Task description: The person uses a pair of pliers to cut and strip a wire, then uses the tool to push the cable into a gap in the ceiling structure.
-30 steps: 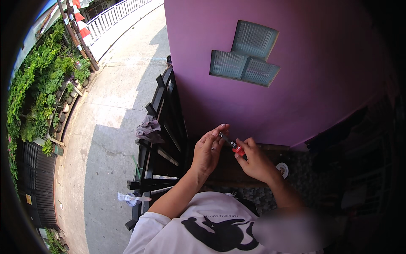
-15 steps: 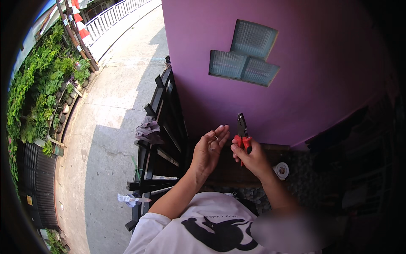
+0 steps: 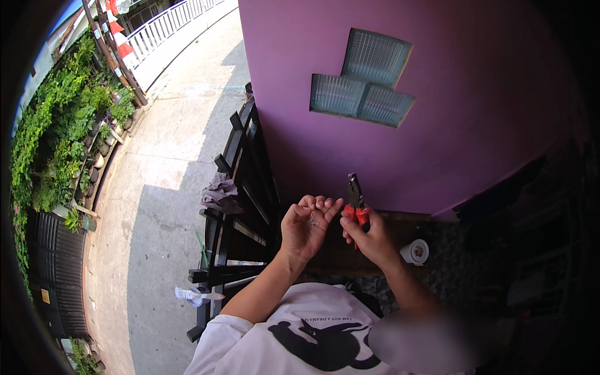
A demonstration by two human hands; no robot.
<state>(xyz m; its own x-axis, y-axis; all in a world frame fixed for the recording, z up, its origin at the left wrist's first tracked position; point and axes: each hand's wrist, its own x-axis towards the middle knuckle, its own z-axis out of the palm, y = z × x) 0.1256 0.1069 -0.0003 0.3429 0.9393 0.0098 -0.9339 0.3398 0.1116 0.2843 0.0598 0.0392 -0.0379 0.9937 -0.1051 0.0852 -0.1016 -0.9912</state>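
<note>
My left hand (image 3: 303, 230) is palm up, fingers half curled, cradling a small thin silvery piece (image 3: 312, 220), perhaps bent wire; its exact shape is too small to tell. Just right of it, my right hand (image 3: 369, 237) grips pliers (image 3: 354, 190) with red handles and dark jaws, held upright with the jaws pointing away from me, clear of the left hand's palm.
A black slatted fence (image 3: 240, 144) with a grey cloth (image 3: 219, 192) and a white brush (image 3: 187, 294) borders the concrete lane at left. A purple wall (image 3: 475, 94) with glass blocks faces me. A white tub (image 3: 417, 251) sits on a brown ledge (image 3: 340, 262) at right.
The pliers' jaws have left my left fingertips and swung upright to the right, then dipped slightly. My left fingers have curled further over the palm.
</note>
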